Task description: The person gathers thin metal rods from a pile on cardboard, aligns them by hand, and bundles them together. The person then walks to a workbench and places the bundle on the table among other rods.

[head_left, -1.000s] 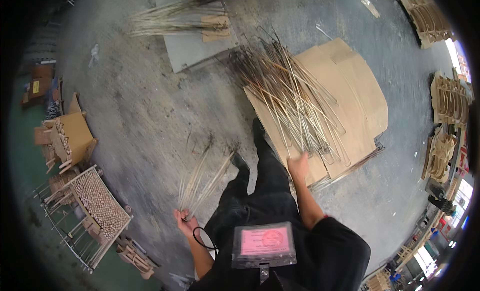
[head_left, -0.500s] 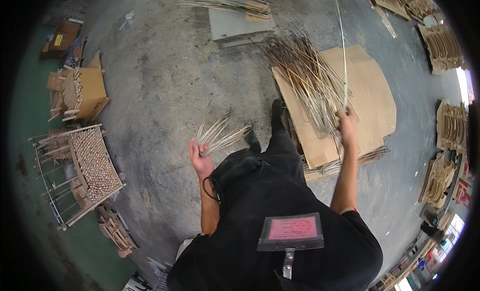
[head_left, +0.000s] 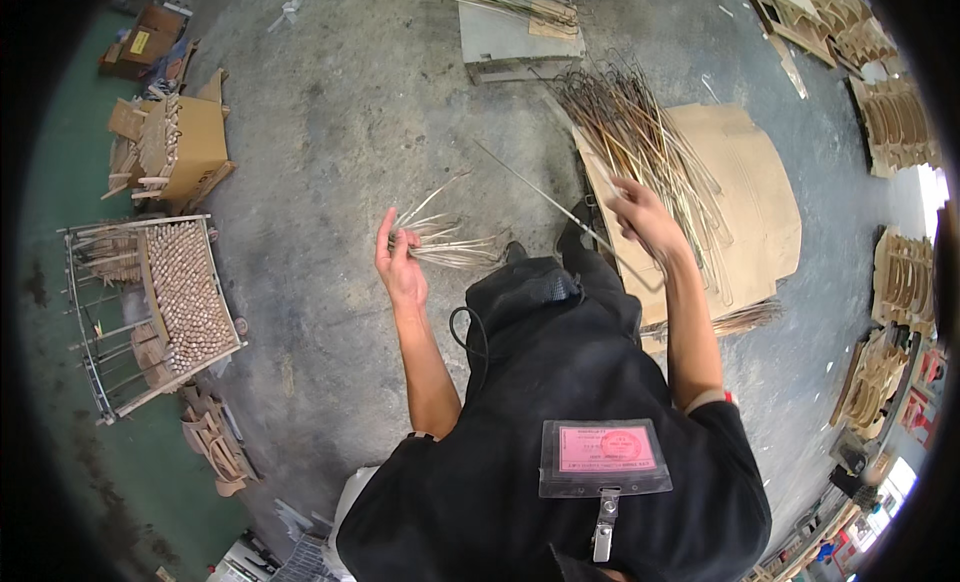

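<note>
My left hand is closed around a bundle of thin pale cane rods, which fan out to the right above the floor, one rod sticking up apart from the others. My right hand hovers at the left edge of a large pile of long cane rods, its fingers smeared by motion. A single pale rod slants from the upper left down to below this hand. Whether the fingers grip it is unclear. The pile, brown to pale with hooked ends, lies on flattened cardboard.
More rods lie on a low grey block ahead. To the left stand a cardboard box of wooden pieces and a rack packed with round-ended sticks. Curved wooden parts are stacked along the right.
My right hand has moved left and turned; the rod that stood upright from it no longer shows there, and a rod now slants to its left. The left hand's bundle has fanned more sideways.
</note>
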The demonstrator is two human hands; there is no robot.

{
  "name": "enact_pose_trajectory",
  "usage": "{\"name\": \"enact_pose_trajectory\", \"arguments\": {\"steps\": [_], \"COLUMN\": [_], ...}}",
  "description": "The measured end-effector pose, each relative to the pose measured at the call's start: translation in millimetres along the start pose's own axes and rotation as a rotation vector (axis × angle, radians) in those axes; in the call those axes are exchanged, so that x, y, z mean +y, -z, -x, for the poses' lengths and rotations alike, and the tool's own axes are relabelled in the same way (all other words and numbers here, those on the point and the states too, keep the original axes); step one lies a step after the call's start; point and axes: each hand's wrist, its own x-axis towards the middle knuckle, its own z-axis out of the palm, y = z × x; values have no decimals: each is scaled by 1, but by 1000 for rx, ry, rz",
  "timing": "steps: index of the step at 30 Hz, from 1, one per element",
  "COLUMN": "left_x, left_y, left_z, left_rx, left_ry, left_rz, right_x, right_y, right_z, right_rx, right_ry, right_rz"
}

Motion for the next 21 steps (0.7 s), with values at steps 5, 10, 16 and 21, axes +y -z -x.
{"name": "enact_pose_trajectory", "arguments": {"steps": [5,10,16,21], "left_x": [-9,-33,-29,-17], "left_y": [24,59,93,92], "left_z": [13,-12,-30,-27], "left_rx": [129,245,185,120], "left_ry": [-41,105,142,227], "left_rz": [-274,-71,24,-63], "right_x": [-17,-14,31,43], "right_y": [-74,-157,-230,-288], "right_z": [-58,-138,-178,-160], "right_rx": [-354,-431,-684,-632], "right_ry": [-38,-151,-193,235], "right_rz": [105,-89,-65,331]}}
